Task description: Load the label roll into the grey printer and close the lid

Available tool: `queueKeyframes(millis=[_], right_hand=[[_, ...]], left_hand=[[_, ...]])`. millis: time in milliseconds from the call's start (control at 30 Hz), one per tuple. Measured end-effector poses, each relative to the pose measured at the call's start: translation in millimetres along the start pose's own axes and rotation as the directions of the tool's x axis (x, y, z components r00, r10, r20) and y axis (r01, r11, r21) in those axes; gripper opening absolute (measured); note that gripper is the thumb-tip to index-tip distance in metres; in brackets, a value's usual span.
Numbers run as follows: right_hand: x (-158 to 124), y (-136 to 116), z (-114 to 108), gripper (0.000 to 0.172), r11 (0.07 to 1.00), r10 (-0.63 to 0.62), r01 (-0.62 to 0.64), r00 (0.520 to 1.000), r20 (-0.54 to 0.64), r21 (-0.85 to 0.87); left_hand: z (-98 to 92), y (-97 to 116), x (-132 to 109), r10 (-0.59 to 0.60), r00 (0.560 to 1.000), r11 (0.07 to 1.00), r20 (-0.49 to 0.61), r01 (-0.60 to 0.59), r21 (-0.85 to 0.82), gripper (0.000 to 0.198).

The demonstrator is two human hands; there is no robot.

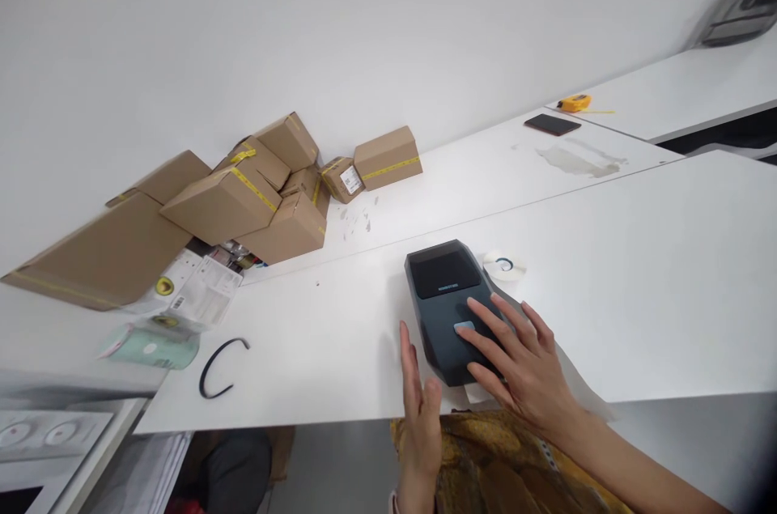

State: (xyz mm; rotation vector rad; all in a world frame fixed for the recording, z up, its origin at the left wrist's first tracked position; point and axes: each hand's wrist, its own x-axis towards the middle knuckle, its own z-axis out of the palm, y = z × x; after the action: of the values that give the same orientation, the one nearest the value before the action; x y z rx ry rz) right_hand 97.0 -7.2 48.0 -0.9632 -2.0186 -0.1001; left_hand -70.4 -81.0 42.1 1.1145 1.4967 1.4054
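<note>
A dark blue-grey label printer point(438, 281) lies on the white table near its front edge, with a black window at its far end. My right hand point(515, 352) rests over its right side with fingers spread, one fingertip on the light blue button point(464, 327). Along the printer's left side stands my left hand point(420, 409), open and edge-on, holding nothing; whether it touches the casing I cannot tell. A white roll point(505, 265) lies just behind the printer on the right. A bit of white paper point(478, 393) shows at the printer's near end.
Cardboard boxes point(224, 202) are piled at the back left against the wall. A black headband point(210, 372) and a green-wrapped pack point(154, 346) lie at the left. Toward the back right are a dark tablet-like slab point(552, 124) and a yellow tape measure point(574, 103).
</note>
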Motion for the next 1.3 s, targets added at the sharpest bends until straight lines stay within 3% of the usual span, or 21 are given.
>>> queueKeyframes(millis=[167, 300, 367, 433, 500, 600, 767, 933, 1000, 1067, 1133, 1300], right_hand=[[3, 4, 1, 0.025, 0.998, 0.043, -0.043, 0.999, -0.004, 0.048], [-11, 9, 2, 0.034, 0.941, 0.15, -0.17, 0.985, 0.089, 0.293], [-21, 7, 3, 0.047, 0.84, 0.315, -0.342, 0.94, 0.134, 0.422], [-29, 3, 4, 0.056, 0.711, 0.482, -0.498, 0.859, 0.172, 0.496], [-31, 1, 4, 0.058, 0.635, 0.56, -0.566, 0.806, 0.191, 0.525], [-22, 6, -1, 0.055, 0.677, 0.532, -0.532, 0.831, 0.162, 0.508], [28, 28, -17, 0.053, 0.859, 0.281, -0.279, 0.958, 0.06, 0.429], [100, 45, -25, 0.043, 0.917, 0.078, -0.08, 0.997, 0.022, 0.391], [130, 51, -26, 0.042, 0.919, 0.107, -0.116, 0.993, 0.046, 0.378], [158, 56, -24, 0.044, 0.915, 0.174, -0.198, 0.98, 0.099, 0.351], [184, 61, -19, 0.049, 0.896, 0.252, -0.292, 0.955, 0.158, 0.333], [234, 79, 6, 0.065, 0.84, 0.412, -0.471, 0.877, 0.249, 0.27]], left_hand=[[15.9, 1, -3, -0.062, 0.994, 0.996, 0.086, 0.067, -0.058, 0.077], [21.7, 7, -3, -0.085, 0.995, 0.995, 0.058, 0.088, -0.042, 0.084], [23.3, 9, -3, -0.092, 0.995, 0.996, 0.037, 0.092, -0.007, 0.087], [24.7, 11, -4, -0.084, 0.996, 0.996, 0.02, 0.083, 0.033, 0.088], [25.6, 12, -4, -0.063, 0.998, 0.996, 0.003, 0.062, 0.062, 0.088], [25.1, 17, 0, 0.005, 1.0, 0.995, -0.028, -0.002, 0.099, 0.078], [20.4, 33, 28, 0.207, 0.976, 0.977, -0.066, -0.203, 0.059, 0.065], [17.5, 42, 66, 0.256, 0.94, 0.96, -0.224, -0.275, -0.057, 0.058], [15.8, 36, 80, 0.205, 0.939, 0.976, -0.275, -0.217, -0.014, 0.053], [13.7, 27, 93, 0.132, 0.957, 0.989, -0.259, -0.109, 0.101, 0.047], [12.1, 16, 105, 0.071, 0.979, 0.977, -0.192, -0.029, 0.212, 0.043], [15.3, 5, 121, 0.003, 0.999, 0.949, -0.037, 0.008, 0.314, 0.052]])
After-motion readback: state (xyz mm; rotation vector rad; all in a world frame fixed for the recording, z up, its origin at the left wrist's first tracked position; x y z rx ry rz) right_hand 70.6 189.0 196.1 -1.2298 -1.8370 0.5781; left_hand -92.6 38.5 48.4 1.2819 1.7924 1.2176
